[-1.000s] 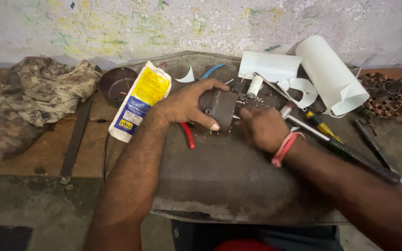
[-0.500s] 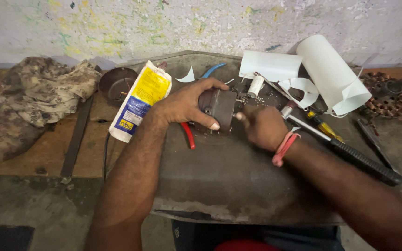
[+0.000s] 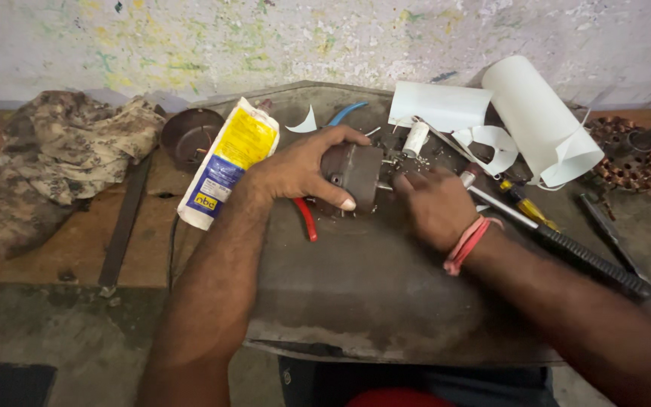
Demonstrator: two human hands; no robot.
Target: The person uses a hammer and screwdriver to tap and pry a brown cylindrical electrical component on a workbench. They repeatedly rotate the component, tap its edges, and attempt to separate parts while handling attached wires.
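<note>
metal housing point(image 3: 356, 175) lying crosswise, shaft end right, left hand point(image 3: 299, 167) gripping it, right hand point(image 3: 435, 203) perhaps pinching shaft

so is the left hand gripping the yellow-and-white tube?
No, the left hand grips the small grey metal block; the tube lies untouched beside the forearm.

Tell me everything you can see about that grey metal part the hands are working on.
The grey metal part is a small, boxy, dull casing with rounded corners, looking like worn cast metal. It sits on the dark metal sheet near its far middle. The left hand clamps it, fingers over the top and thumb along its near edge. The right hand meets its right side, where thin metal bits stick out. Red-handled pliers lie just beneath it.
</note>
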